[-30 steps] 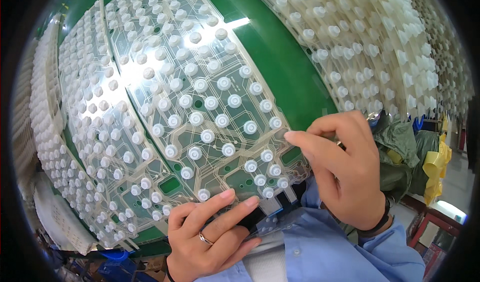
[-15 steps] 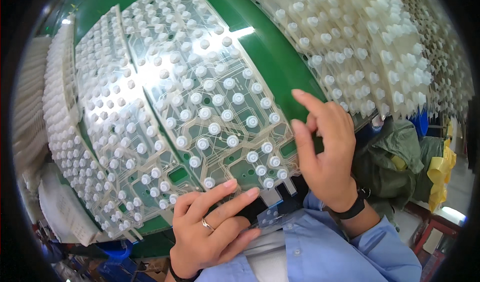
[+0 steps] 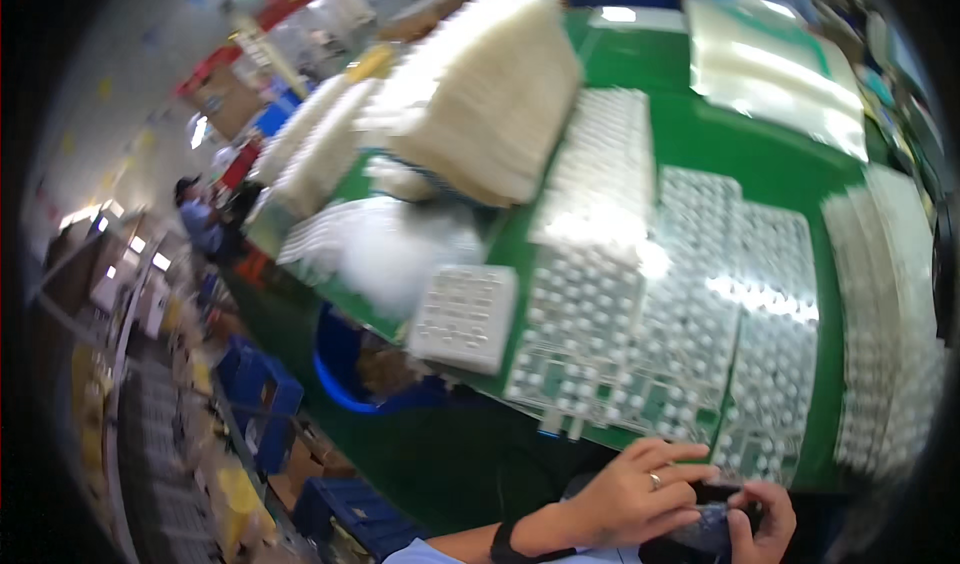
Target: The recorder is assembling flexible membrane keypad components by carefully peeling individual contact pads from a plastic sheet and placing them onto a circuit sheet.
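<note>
Clear keyboard membrane sheets with white rubber domes and printed traces lie side by side on the green tabletop; the rightmost membrane sheet [image 3: 775, 344] is nearest my hands. Next to it lie a middle membrane sheet [image 3: 685, 304] and a left membrane sheet [image 3: 575, 314]. My left hand [image 3: 640, 494], with a ring on one finger, stretches its fingers out by the near table edge. My right hand [image 3: 765, 524] has thumb and forefinger curled together; what they pinch is too blurred to tell. A small translucent piece [image 3: 700, 531] shows below and between the hands.
A white block with rows of holes [image 3: 463, 319] stands at the near left corner of the table. Behind it rise tall stacks of sheets [image 3: 490, 104]. More stacked sheets [image 3: 880, 314] line the right side. A blue bin [image 3: 345, 374] sits below the left edge. People work farther off.
The view has swung left and up, showing more of the table and room. My right hand has come down from beside the sheet to near my left hand, its fingers now curled in.
</note>
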A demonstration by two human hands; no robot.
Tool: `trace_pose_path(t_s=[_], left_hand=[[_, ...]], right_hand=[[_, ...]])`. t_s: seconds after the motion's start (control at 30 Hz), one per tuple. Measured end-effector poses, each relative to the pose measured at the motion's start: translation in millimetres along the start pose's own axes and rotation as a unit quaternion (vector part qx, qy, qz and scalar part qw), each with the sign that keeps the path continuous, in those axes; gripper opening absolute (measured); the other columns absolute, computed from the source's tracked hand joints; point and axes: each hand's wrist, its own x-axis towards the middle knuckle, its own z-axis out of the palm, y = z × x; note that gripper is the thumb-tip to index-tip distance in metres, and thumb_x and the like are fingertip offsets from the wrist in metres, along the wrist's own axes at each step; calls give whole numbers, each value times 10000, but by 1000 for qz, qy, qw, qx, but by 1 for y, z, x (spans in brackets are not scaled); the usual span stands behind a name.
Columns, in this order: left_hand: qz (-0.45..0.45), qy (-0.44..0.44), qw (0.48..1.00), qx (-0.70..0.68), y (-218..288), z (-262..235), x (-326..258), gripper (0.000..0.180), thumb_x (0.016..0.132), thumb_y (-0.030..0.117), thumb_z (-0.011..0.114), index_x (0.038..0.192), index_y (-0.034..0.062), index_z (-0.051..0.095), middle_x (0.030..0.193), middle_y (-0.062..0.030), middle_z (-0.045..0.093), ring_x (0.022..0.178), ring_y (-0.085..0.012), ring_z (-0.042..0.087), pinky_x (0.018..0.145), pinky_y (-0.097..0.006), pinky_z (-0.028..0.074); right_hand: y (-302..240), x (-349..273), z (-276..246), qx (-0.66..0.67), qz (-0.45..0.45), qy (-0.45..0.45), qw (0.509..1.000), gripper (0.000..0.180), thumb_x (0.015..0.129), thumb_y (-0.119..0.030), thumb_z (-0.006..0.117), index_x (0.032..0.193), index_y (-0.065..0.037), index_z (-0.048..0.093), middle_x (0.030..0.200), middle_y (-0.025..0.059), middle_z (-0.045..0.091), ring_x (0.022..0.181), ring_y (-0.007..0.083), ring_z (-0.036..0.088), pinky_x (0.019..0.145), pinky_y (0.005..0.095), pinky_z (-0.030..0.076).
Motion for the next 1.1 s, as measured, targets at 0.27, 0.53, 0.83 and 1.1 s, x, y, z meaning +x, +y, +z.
trace_pose_path(t_s=[0.27,0.53,0.83,1.1], left_hand=[[2,42,999,-21,3,-21,-10,188,854,211,697,830,54,596,1162,-100,651,1188,-292,562,968,-436,413],[-7,-90,995,51,-36,-22,5,182,802,235,744,786,98,624,1312,-100,617,1251,-304,546,965,-433,420],[3,-140,989,54,-19,-15,23,193,715,206,783,699,103,621,1245,-86,661,1231,-326,546,937,-425,408],[8,-160,986,41,-38,-14,25,216,718,246,783,685,111,618,1164,-83,697,1189,-308,589,894,-410,445]], right_hand=[[-9,4,14,-8,-130,-4,991,93,905,-8,639,996,6,635,947,86,608,845,158,572,747,263,447],[38,52,-7,93,-19,49,994,51,897,4,596,947,2,607,1105,108,624,908,116,557,821,240,433],[13,53,-26,-9,14,64,998,81,880,4,645,958,-3,665,883,37,617,759,72,578,638,208,454],[7,84,4,-109,6,33,993,52,864,-9,657,915,-1,658,786,53,596,592,63,520,506,224,382]])
